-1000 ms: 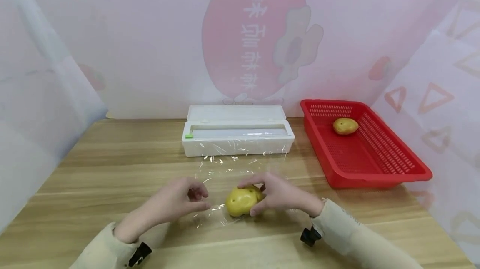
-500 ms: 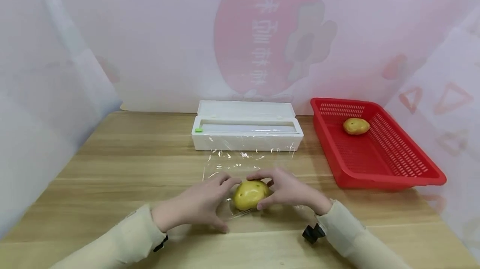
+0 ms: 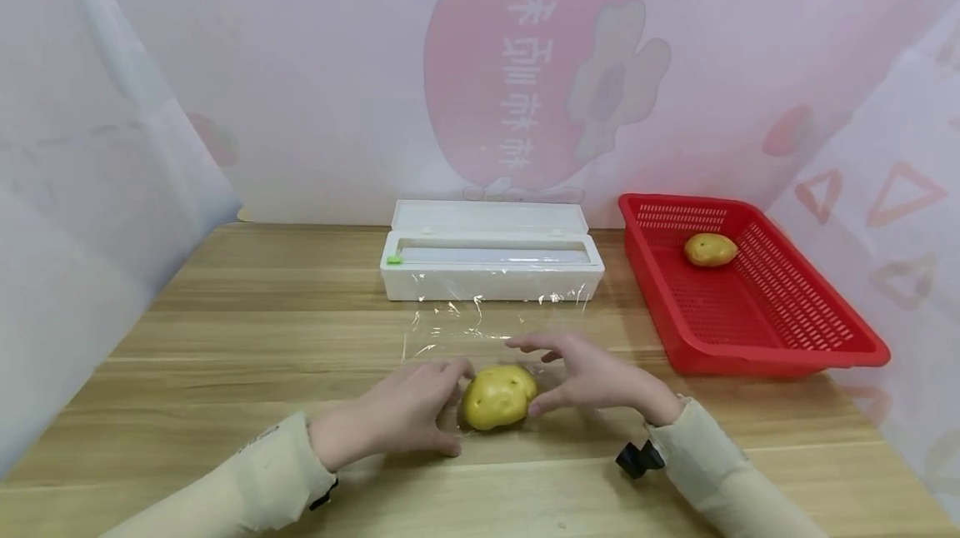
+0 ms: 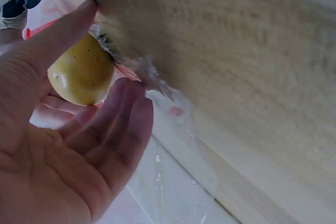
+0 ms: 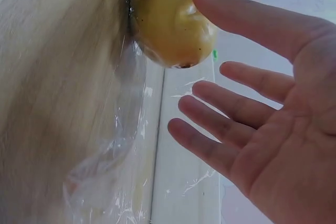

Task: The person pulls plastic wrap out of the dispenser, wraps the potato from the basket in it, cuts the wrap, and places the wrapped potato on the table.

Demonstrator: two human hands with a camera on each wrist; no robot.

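A yellow potato point(image 3: 498, 397) lies on a sheet of clear plastic wrap point(image 3: 457, 328) on the wooden table, between the two hands. At its left side is my left hand point(image 3: 401, 411), thumb and fingers apart and loosely bent; whether they touch the potato I cannot tell. My right hand point(image 3: 600, 376) stands on the other side with its fingers spread and its thumb tip close to the potato. The right wrist view shows the palm holding nothing beside the potato point(image 5: 173, 19). The wrap runs from the table up to the front of a white dispenser box point(image 3: 491, 281).
The dispenser's lid point(image 3: 491, 216) is raised, and a green slider point(image 3: 394, 260) sits at its left end. A red plastic basket point(image 3: 660, 305) at the right holds another potato point(image 3: 710, 250). Printed cloth walls point(image 3: 322, 88) border the wooden table point(image 3: 247, 305).
My left hand has come in from the left to the potato's side. The right hand has let go of the potato and drawn slightly right. The head view has shifted a little.
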